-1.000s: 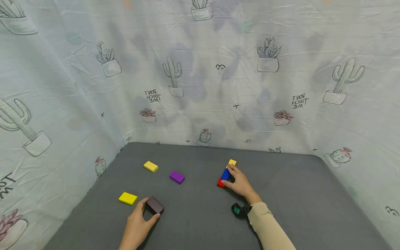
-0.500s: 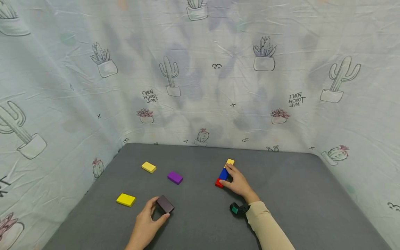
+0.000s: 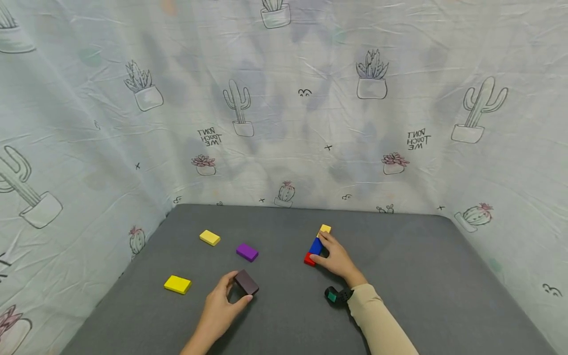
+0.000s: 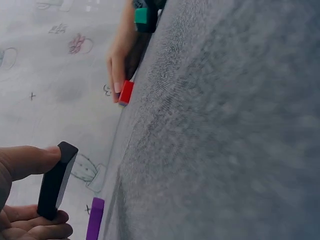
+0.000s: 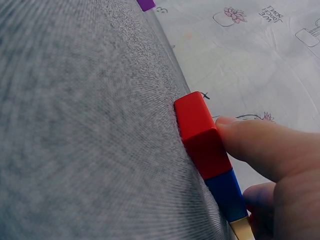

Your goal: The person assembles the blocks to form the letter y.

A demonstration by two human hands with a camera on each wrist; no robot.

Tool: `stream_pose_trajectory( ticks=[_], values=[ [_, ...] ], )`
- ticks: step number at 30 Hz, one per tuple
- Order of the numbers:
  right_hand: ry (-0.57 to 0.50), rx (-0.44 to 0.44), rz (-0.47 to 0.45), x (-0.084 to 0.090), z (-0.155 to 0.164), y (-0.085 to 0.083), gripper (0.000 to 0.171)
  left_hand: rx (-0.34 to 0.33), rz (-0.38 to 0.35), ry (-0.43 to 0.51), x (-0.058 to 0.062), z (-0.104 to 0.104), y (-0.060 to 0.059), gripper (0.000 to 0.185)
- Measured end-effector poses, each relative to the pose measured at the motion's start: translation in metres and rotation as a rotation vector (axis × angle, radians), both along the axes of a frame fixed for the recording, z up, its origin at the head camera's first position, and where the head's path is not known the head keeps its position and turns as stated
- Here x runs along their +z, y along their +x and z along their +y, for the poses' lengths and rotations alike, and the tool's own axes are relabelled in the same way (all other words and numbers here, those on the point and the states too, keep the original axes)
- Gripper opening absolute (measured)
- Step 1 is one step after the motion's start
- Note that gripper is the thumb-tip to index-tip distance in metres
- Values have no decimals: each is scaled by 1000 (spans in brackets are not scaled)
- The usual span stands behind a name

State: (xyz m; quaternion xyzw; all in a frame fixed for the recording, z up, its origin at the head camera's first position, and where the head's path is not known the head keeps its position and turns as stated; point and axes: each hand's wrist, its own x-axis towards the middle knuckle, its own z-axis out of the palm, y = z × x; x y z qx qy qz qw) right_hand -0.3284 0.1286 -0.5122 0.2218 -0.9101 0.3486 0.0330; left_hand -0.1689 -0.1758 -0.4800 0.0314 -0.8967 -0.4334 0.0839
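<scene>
Between thumb and fingers, my left hand [image 3: 219, 308] pinches a dark brown rectangular block [image 3: 246, 282]; the left wrist view shows this block [image 4: 57, 180] raised off the grey table. My right hand [image 3: 336, 256] rests on a row of blocks lying end to end: a red block [image 3: 309, 259] nearest me, a blue block [image 3: 315, 246] in the middle and a yellow block [image 3: 326, 228] at the far end. In the right wrist view the thumb touches the red block [image 5: 200, 132], while the other fingers are partly hidden beside the blue block [image 5: 227, 195].
A purple block [image 3: 247, 252] lies beyond the left hand. A pale yellow block [image 3: 210, 237] is farther back, and a bright yellow block [image 3: 177, 284] lies to the left. Cactus-printed cloth [image 3: 284, 123] borders the grey tabletop [image 3: 284, 315]. The right wrist wears a black device [image 3: 337, 295].
My left hand has carried the dark brown block to the right and slightly away from me. My right hand stays on the row of blocks. The whole view has shifted slightly.
</scene>
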Motion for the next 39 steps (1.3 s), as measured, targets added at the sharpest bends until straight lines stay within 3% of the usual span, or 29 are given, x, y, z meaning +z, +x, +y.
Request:
stream_pose_trajectory(
  ticks=[19,25,31,39],
  values=[
    [-1,-17,3,-2,-4,0,77,-100,146,103,-5,31,-39,69],
    [-2,-23,18,-3,4,3,79,-128,175,130,-4,56,-55,66],
    [22,-90,42,-5,18,8,79,-192,173,172,-3,84,-72,67],
    [20,-21,37,-2,-2,2,79,-113,195,175,-6,88,-88,65]
  ],
)
